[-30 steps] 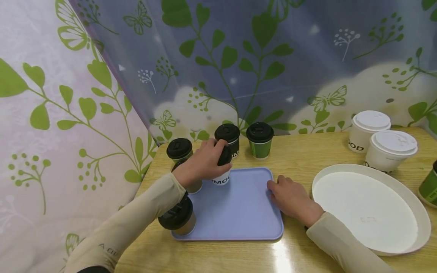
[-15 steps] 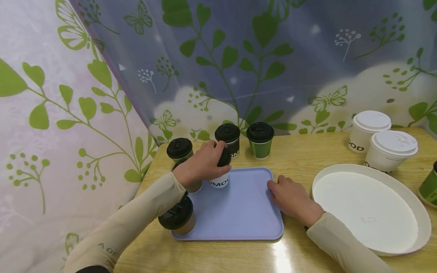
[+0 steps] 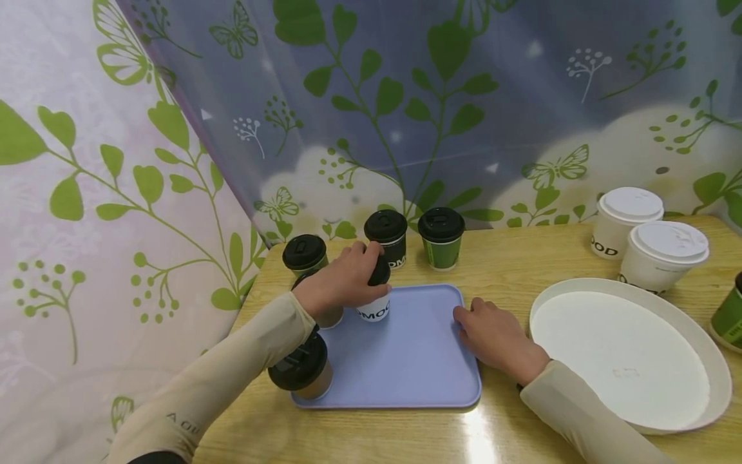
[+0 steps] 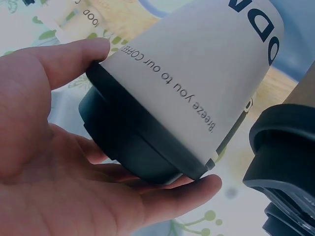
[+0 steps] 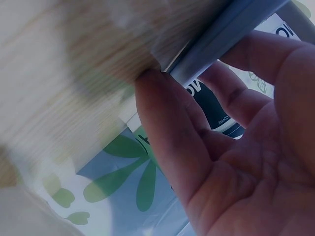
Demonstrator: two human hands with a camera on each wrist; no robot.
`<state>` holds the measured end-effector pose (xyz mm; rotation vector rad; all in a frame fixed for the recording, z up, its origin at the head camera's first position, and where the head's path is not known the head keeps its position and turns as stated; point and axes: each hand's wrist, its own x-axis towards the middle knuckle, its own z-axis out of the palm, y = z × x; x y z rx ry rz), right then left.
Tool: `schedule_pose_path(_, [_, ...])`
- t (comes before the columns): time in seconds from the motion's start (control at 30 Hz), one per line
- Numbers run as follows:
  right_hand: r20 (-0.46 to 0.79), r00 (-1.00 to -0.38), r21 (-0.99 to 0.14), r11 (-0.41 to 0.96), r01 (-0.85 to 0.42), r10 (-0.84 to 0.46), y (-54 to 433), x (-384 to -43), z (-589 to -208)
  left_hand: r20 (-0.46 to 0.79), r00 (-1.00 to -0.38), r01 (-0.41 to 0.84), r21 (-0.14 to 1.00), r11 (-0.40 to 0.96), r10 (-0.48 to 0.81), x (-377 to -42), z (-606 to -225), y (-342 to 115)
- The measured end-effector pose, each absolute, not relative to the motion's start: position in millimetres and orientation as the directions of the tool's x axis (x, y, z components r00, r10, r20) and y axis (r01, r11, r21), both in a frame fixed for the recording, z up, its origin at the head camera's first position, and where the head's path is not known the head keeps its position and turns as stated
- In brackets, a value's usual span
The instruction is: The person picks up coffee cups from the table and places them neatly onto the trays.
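Observation:
My left hand (image 3: pixel 348 274) holds a white paper coffee cup (image 3: pixel 374 311) by its black lid, at the back left of the lavender tray (image 3: pixel 406 361). In the left wrist view, thumb and fingers lie around the lid's rim (image 4: pixel 133 130). Whether the cup's base touches the tray cannot be told. My right hand (image 3: pixel 493 335) pinches the tray's right edge; the right wrist view has the tray rim (image 5: pixel 221 39) between thumb and fingers. A brown cup (image 3: pixel 301 367) with a black lid stands at the tray's front left. Another brown cup (image 3: pixel 332 318) is partly hidden by my left wrist.
Behind the tray stand a dark cup (image 3: pixel 387 235) and two green cups, one left (image 3: pixel 304 252), one right (image 3: pixel 442 238). A round white tray (image 3: pixel 626 361) lies to the right, with two white-lidded cups (image 3: pixel 663 258) behind it and a green cup (image 3: pixel 729 316) at its right.
My left hand and the white coffee cup have shifted slightly, with the cup's base a little nearer the front. My right hand and the tray have stayed in place.

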<state>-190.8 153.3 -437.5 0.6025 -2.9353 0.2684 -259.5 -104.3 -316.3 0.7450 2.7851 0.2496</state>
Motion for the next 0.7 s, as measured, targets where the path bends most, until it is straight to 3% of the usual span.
schedule_pose_path(0.7, [0.137, -0.920, -0.150, 0.910, -0.386, -0.367, 152.5, -190.7, -435.8, -0.256, -0.840, 0.440, 0.196, 0.876, 0.479, -263.1, -321.3, -105.9])
